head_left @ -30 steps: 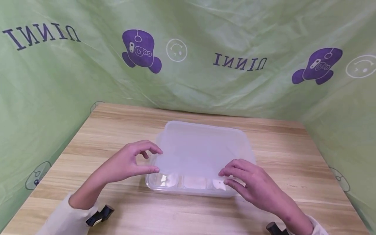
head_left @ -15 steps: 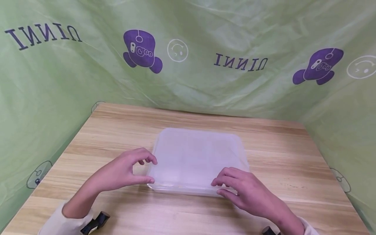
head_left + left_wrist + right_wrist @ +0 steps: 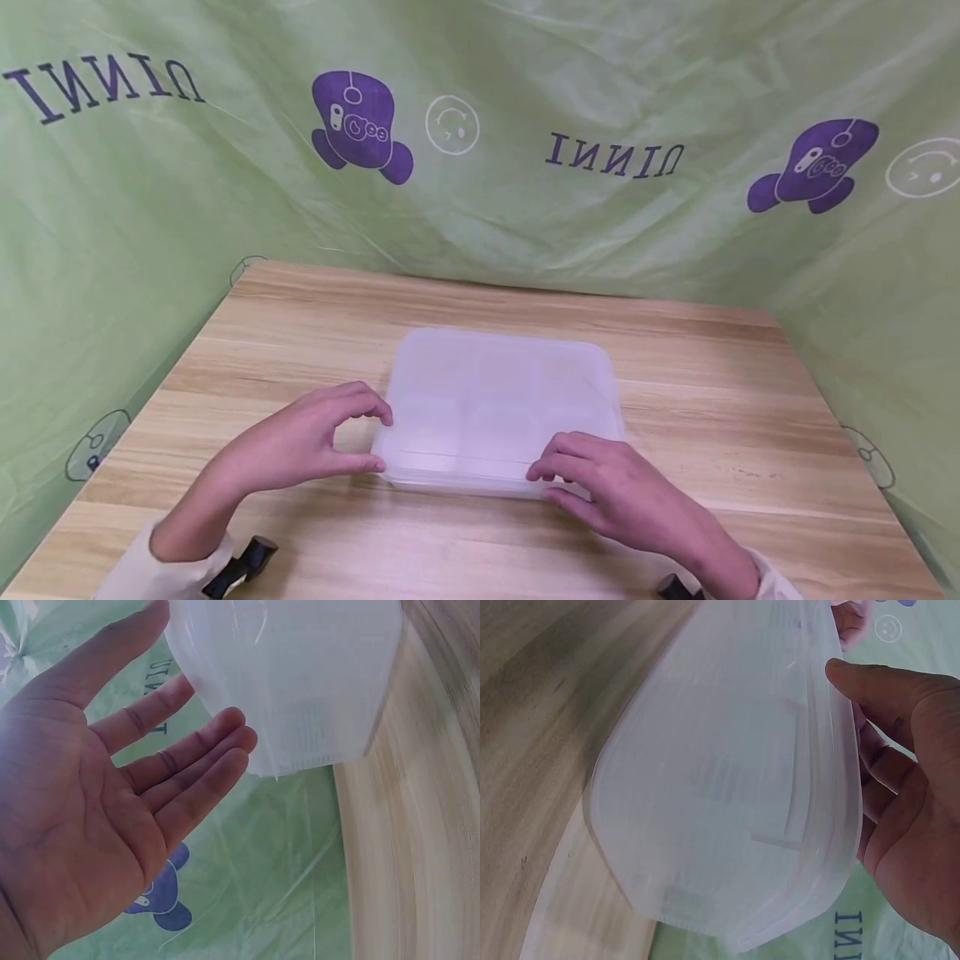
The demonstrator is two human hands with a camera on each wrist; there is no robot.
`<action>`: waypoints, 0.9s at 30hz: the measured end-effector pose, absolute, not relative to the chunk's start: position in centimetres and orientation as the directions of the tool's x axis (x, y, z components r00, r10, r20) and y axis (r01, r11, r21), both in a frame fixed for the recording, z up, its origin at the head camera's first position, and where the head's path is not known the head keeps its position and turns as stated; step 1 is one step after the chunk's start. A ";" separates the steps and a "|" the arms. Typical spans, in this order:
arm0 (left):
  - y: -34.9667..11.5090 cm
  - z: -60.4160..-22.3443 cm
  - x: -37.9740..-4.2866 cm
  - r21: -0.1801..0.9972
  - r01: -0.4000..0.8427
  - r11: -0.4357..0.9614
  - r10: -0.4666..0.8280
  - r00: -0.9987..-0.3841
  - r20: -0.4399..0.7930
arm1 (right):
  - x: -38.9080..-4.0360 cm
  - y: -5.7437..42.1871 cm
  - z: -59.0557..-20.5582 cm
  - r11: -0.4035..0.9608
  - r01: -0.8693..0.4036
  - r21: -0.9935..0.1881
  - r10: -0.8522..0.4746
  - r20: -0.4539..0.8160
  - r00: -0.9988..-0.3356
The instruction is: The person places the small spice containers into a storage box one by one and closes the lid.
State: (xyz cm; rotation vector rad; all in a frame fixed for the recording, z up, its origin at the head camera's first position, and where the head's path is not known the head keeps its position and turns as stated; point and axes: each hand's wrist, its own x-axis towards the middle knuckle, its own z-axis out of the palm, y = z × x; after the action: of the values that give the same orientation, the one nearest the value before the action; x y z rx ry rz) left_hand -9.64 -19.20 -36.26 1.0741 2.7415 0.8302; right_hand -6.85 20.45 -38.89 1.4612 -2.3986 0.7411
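Observation:
A frosted lid (image 3: 495, 383) lies over a low, clear plastic box (image 3: 465, 485), whose compartments show faintly through it. My left hand (image 3: 292, 442) is at the left side, its fingertips on the lid's edge and its thumb by the front left corner. In the left wrist view, the fingers of the left hand (image 3: 97, 780) reach out fairly straight, the thumb tip against the box (image 3: 300, 682). At the front right, my right hand (image 3: 615, 492) rests its loosely bent fingers on the lid, thumb at the front rim. The right wrist view has that thumb (image 3: 885, 686) touching the box's side.
A wood-grain table (image 3: 750, 417) carries the box. Green curtain (image 3: 495, 217) printed with purple figures surrounds the back and sides. A black strap mount (image 3: 243, 567) is on the left wrist, another black piece (image 3: 675, 586) by the right.
The lid has come down toward me and slightly left, and now covers the front compartments that showed before. Both hands have moved down and left along with it.

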 end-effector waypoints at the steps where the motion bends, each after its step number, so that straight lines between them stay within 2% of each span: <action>1: -19.2 -36.3 -9.7 0.511 0.607 0.608 0.653 -0.749 0.114 | -6.9 20.4 -39.0 0.373 -0.880 -0.294 -0.761 0.445 -0.472; 16: -19.6 -36.5 -10.4 0.542 0.597 0.591 0.651 -0.750 0.115 | -7.2 19.9 -39.1 0.378 -0.886 -0.269 -0.775 0.431 -0.462; 21: -19.3 -37.3 -12.5 0.602 0.529 0.597 0.583 -0.803 0.128 | -7.9 20.4 -38.5 0.406 -0.881 -0.241 -0.726 0.501 -0.472; 27: -18.5 -38.6 -15.4 0.686 0.423 0.593 0.424 -0.887 0.181 | -9.1 21.7 -37.9 0.532 -0.809 -0.251 -0.589 0.577 -0.566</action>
State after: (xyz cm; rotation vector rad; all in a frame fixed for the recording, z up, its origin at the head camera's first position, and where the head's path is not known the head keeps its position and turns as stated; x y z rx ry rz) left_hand -15.37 -18.48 -38.63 0.7449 2.8020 1.2053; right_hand -9.10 21.67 -37.91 1.1420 -2.3487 0.7021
